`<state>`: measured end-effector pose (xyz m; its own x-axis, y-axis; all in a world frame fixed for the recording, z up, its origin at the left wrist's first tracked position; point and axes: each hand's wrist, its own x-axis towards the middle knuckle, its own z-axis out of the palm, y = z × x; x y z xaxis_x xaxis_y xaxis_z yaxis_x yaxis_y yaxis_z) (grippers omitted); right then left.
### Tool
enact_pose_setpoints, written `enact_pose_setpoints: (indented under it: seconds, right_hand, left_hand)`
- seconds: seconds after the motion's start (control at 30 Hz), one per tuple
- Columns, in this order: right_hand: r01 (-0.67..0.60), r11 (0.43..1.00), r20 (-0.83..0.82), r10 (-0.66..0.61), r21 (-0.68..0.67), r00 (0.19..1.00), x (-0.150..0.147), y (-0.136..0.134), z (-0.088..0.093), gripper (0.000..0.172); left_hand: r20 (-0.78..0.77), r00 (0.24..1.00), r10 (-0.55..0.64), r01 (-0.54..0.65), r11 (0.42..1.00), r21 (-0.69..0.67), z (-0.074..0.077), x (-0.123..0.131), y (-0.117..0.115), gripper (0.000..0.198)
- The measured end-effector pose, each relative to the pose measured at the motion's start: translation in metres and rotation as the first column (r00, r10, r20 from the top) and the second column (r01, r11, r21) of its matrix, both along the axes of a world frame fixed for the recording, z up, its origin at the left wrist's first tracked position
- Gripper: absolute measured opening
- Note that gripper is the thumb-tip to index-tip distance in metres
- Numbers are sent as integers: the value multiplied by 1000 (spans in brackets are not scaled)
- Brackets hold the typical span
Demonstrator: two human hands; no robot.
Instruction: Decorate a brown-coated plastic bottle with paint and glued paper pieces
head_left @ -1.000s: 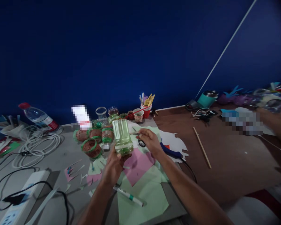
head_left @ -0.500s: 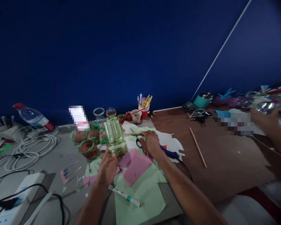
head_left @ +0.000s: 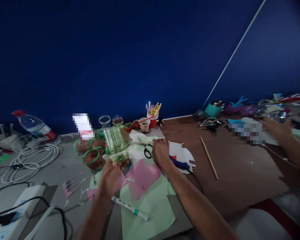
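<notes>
My left hand point(head_left: 111, 176) is closed around the lower end of a clear green plastic bottle point(head_left: 117, 141), tilted above the table. My right hand point(head_left: 161, 151) is curled downward over the papers, and whatever is in its fingers is hidden. Beside those fingers lie scissors point(head_left: 147, 153) with one black handle loop showing. A blue corded tool point(head_left: 178, 163), perhaps a glue gun, emerges from behind my right wrist. Below the hands lie a pink sheet point(head_left: 143, 178), a green sheet point(head_left: 150, 213) and a white marker point(head_left: 131, 209). Cut white paper point(head_left: 182, 151) extends to the right.
Brown cups with green rims point(head_left: 93, 160) stand left of the bottle. Further left are a water bottle point(head_left: 37, 126), coiled white cable point(head_left: 47, 155) and a power strip point(head_left: 20, 210). A wooden stick point(head_left: 209, 158) lies right; another person's hand point(head_left: 277, 128) works beyond it.
The green bottle has tipped further and shifted left with my left hand. My right hand's fingers have drawn in and curled down beside the scissors.
</notes>
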<state>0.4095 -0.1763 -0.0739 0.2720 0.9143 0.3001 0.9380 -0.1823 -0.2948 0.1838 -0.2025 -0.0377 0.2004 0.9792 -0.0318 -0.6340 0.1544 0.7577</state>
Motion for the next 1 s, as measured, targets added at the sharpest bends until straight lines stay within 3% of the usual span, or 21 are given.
enact_pose_setpoints:
  seconds: [0.13,0.2,0.27,0.33,0.43,0.53,0.63,0.83,0.93,1.0]
  right_hand:
    - [-22,998,-86,27,61,996,1,2,2,28]
    - [-8,987,-230,45,159,972,1,2,5,29]
    - [34,957,-442,101,288,891,0,2,9,27]
    - [71,935,-663,192,348,724,-2,1,13,22]
    - [48,942,-873,288,332,394,-7,-3,20,16]
    - [10,926,-919,373,377,128,-13,-8,29,15]
    - [25,911,-911,411,411,-21,-17,-13,39,18]
    - [98,917,-919,392,386,-47,-23,-15,49,22]
    - [93,930,-933,359,355,-34,-26,-15,49,23]
    - [46,946,-946,322,320,-36,-28,-15,49,23]
  left_hand:
    - [22,999,24,-23,1000,-2,0,-3,2,38]
    - [30,999,31,-31,1000,2,1,-3,1,39]
    - [32,999,32,-32,999,-1,3,-3,1,38]
    - [35,999,31,-31,1000,-2,4,-3,1,38]
    - [52,997,50,-51,999,6,7,-5,1,40]
    - [58,996,66,-67,998,13,8,-9,2,39]
    - [51,998,21,-22,999,34,7,-12,2,38]
    - [15,976,-218,216,972,91,-1,-13,-7,50]
    - [-30,911,-412,413,904,108,-5,-12,-16,56]
    - [-79,837,-541,547,828,120,-4,-11,-21,60]
